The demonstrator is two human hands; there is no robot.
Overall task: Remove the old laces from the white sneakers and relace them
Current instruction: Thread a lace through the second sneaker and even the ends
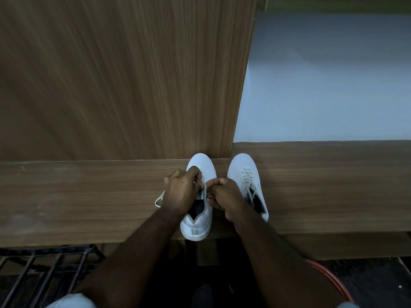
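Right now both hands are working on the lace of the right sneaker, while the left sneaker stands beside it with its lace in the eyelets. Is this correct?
Not quite: the shoes are swapped. The head view shows the left hand and right hand pinching the lace over the left sneaker, while the right sneaker stands beside it with its lace in the eyelets.

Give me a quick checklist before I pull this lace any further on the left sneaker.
1. Both hands on the lace: left hand and right hand pinch it: ok.
2. Left sneaker flat on the wooden shelf: ok.
3. Loose loop lying free on the shelf: ok.
4. Right sneaker clear of the hands, laced: ok.
5. Eyelets under the fingers: cannot tell.
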